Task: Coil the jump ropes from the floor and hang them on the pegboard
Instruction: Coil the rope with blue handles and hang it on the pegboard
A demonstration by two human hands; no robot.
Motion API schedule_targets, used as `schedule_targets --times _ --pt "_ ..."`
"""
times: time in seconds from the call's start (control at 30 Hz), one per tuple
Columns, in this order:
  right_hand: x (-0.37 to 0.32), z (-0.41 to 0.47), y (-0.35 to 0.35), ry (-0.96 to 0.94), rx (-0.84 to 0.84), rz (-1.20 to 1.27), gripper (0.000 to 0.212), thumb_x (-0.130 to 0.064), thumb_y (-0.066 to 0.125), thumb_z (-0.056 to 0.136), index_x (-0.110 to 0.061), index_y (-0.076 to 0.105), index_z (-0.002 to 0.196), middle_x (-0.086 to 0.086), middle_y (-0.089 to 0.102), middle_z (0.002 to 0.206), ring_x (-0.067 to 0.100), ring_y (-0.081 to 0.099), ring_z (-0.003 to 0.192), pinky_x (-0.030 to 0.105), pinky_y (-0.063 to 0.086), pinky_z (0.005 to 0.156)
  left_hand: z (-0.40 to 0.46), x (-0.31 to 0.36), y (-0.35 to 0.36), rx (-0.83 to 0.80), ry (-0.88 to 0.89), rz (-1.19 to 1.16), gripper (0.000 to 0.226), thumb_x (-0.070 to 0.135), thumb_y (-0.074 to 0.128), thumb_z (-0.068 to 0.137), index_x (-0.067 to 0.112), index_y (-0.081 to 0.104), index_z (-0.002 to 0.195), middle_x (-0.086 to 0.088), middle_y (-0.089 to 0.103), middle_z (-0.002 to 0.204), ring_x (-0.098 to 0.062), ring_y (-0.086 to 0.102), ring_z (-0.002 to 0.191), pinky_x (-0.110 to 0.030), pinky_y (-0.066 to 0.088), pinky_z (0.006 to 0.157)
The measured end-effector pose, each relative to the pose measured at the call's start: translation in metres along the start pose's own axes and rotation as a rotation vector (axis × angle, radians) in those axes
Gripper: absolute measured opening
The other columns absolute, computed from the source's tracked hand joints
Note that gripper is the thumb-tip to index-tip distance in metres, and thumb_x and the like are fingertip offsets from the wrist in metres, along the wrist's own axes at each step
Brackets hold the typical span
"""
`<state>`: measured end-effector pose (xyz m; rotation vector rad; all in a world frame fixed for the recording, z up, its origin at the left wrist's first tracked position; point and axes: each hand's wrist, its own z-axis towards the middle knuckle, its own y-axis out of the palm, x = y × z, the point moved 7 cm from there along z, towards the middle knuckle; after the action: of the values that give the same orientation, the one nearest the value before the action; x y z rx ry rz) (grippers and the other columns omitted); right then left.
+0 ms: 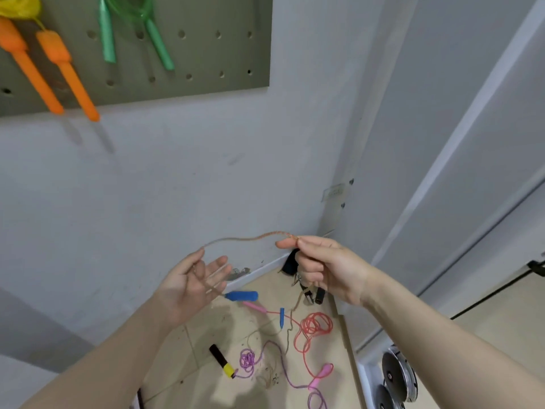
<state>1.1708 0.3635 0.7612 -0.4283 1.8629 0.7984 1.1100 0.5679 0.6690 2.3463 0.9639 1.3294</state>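
A thin brownish jump rope (244, 239) arcs in the air between my hands. My right hand (321, 267) pinches it between thumb and forefinger. My left hand (188, 286) is palm up with fingers spread, and loops of the rope lie across it; the rope's blue handle (241, 296) hangs just below that hand. The grey pegboard (206, 54) at the top left carries an orange-handled rope (53, 69) and a green rope (132, 28). On the floor lie a red rope (315, 324) with pink handles and a purple rope (249, 360) with a black-and-yellow handle (221, 361).
A small blue handle (282, 317) and black handles (312, 292) lie near the wall corner. Weight plates (398, 376) stand at the lower right by a white door frame. The tiled floor (206, 335) below me is strewn with rope.
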Motion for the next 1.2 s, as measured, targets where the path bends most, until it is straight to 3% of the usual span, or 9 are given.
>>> schedule_targets --times 0.13,0.2,0.27,0.37,0.43,0.53,0.8,1.03,1.2 --pt "0.014 0.006 -0.017 0.134 -0.001 -0.181 0.026 -0.020 0.039 0.099 -0.015 0.064 0.102 -0.009 0.025 0.045 0.003 0.017 0.036 0.013 0.014 0.034 0.011 -0.009 0.011 0.158 0.036 0.478 0.033 0.050 0.066 0.070 0.018 0.063 0.066 -0.003 0.067 0.102 -0.015 0.061 0.094 -0.030 0.041 0.084" --pt "0.019 0.009 -0.022 0.201 -0.062 -0.328 0.025 -0.021 0.041 0.099 -0.016 0.066 0.098 -0.009 0.026 0.044 0.004 0.018 0.036 0.015 0.013 0.034 0.016 -0.015 0.032 0.100 0.040 0.689 0.063 0.057 0.069 0.054 0.023 0.060 0.106 0.002 0.061 0.118 -0.012 0.054 0.110 -0.028 0.039 0.096" --pt "0.020 0.013 -0.021 0.245 -0.157 -0.400 0.026 -0.020 0.042 0.099 -0.014 0.066 0.091 -0.008 0.025 0.046 0.004 0.017 0.035 0.019 0.009 0.038 0.019 -0.023 0.064 -0.059 0.033 0.799 0.068 0.053 0.073 0.054 0.033 0.056 0.117 0.005 0.057 0.125 -0.010 0.050 0.119 -0.028 0.035 0.104" --pt "0.013 0.023 -0.026 0.247 -0.201 -0.412 0.031 -0.021 0.045 0.097 -0.014 0.066 0.075 -0.006 0.024 0.047 0.004 0.018 0.035 0.024 0.007 0.041 0.018 -0.039 0.112 -0.347 0.048 0.807 0.048 0.032 0.061 0.070 0.019 0.061 0.116 -0.004 0.065 0.117 -0.015 0.057 0.115 -0.032 0.041 0.102" --pt "0.001 0.035 -0.037 0.189 -0.141 -0.392 0.032 -0.022 0.046 0.097 -0.016 0.061 0.070 -0.009 0.026 0.044 0.004 0.019 0.035 0.019 0.010 0.037 0.017 -0.038 0.120 -0.324 0.054 0.548 0.042 0.025 0.048 0.073 0.003 0.059 0.107 -0.011 0.068 0.088 -0.020 0.064 0.088 -0.029 0.047 0.085" --pt "-0.012 0.054 -0.059 0.110 -0.021 -0.378 0.032 -0.020 0.047 0.096 -0.014 0.050 0.065 -0.011 0.029 0.039 0.004 0.020 0.034 0.016 0.015 0.036 0.012 -0.031 0.115 -0.206 0.075 0.471 0.029 0.033 0.045 0.079 0.005 0.052 0.077 -0.001 0.032 0.054 -0.013 0.032 0.046 -0.022 0.034 0.051" --pt "-0.040 0.089 -0.106 -0.077 0.324 0.337 0.033 -0.027 0.037 0.098 -0.019 0.041 0.067 -0.009 0.038 0.042 0.007 0.038 0.041 0.018 0.030 0.052 0.002 -0.027 0.075 0.028 0.127 0.937 0.041 0.024 0.055 0.093 0.016 0.046 0.053 0.004 0.034 0.047 -0.011 0.025 0.043 -0.020 0.022 0.044" --pt "-0.048 0.098 -0.118 -0.106 0.461 0.237 0.031 -0.028 0.032 0.100 -0.022 0.038 0.070 -0.011 0.035 0.042 0.005 0.027 0.033 0.016 0.021 0.037 -0.004 -0.028 0.062 0.176 -0.079 1.066 0.025 0.029 0.051 0.093 0.013 0.057 0.073 0.002 0.038 0.054 -0.011 0.027 0.040 -0.020 0.020 0.042" --pt "-0.040 0.087 -0.141 -0.014 0.671 -0.192 0.027 -0.016 0.038 0.093 -0.019 0.040 0.066 -0.001 0.033 0.056 0.009 0.029 0.034 0.018 0.019 0.036 -0.021 0.003 0.118 -0.179 0.152 0.180 0.025 0.033 0.057 0.076 0.016 0.068 0.063 0.008 0.031 0.045 -0.004 0.014 0.033 -0.016 0.013 0.037"
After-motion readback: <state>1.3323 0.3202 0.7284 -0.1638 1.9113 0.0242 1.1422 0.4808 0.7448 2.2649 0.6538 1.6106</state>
